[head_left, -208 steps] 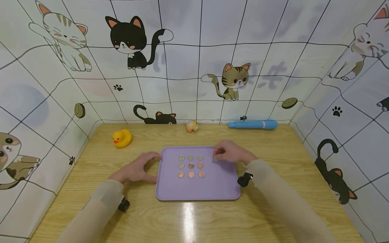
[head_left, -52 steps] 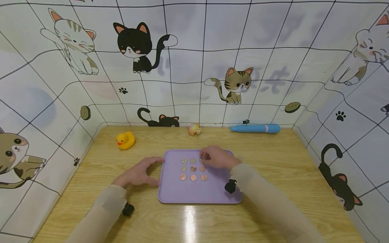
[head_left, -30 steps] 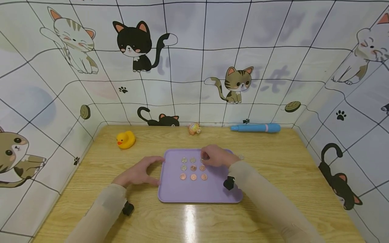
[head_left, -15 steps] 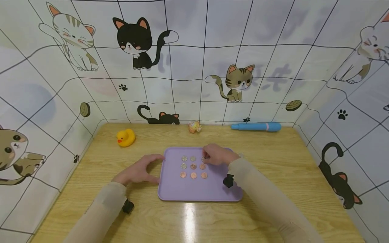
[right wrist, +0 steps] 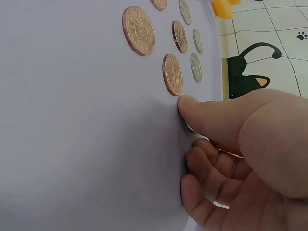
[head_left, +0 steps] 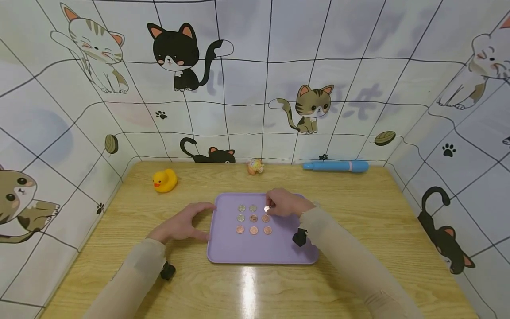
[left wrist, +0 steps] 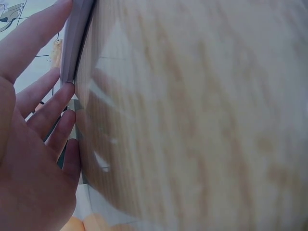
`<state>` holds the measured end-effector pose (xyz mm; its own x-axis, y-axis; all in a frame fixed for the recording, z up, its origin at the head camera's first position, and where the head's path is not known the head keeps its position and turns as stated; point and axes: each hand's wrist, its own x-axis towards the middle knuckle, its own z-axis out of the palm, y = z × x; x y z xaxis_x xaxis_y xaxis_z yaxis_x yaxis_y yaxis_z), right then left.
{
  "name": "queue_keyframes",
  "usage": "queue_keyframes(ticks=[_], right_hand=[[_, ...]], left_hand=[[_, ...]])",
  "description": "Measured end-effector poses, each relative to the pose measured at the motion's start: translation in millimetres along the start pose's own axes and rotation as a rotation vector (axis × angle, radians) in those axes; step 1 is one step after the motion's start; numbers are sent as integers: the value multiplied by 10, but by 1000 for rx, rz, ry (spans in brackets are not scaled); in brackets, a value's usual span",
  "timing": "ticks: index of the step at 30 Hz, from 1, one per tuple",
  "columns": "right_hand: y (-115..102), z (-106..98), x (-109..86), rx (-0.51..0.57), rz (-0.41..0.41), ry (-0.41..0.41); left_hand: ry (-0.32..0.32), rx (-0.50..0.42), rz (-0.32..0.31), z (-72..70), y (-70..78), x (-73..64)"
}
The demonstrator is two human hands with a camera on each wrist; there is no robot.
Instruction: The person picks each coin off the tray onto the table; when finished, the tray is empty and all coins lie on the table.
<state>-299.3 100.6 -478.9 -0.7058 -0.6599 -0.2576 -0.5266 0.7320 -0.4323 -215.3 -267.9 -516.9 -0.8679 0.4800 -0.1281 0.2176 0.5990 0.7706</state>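
Note:
A purple tray lies on the wooden table, bearing several coins in three rows. The back row looks silvery, and the front row of copper coins is nearest the person. At the back row's right end, my right hand pinches a silvery coin between thumb and fingers. The right wrist view shows only a thin rim of it under the thumb, close over the tray. My left hand is spread at the tray's left edge, its fingers fairly straight, with index finger and thumb touching the rim.
Along the back of the table are a yellow rubber duck, a small figurine and a blue marker-like tube. Cat-printed sheeting walls the table at the back and sides.
Since the first frame, my right hand has set a coin on the table right of the tray, now nearly hidden by the sleeve, and moved left to the back row's right coin, which now tilts.

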Motion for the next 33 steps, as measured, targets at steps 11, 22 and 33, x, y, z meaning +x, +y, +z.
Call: queue_keyframes(ticks=[11,22,33], right_hand=[[-8,8,-7,14,10,2],[-20,26,-16,25,9,14],[14,39,-12,80,-18,65]], left_hand=[[-1,-6,3,-2,6,-8],[-5,-5,-12,-1,18,-21],[2,-7,1,-3,4,-17]])
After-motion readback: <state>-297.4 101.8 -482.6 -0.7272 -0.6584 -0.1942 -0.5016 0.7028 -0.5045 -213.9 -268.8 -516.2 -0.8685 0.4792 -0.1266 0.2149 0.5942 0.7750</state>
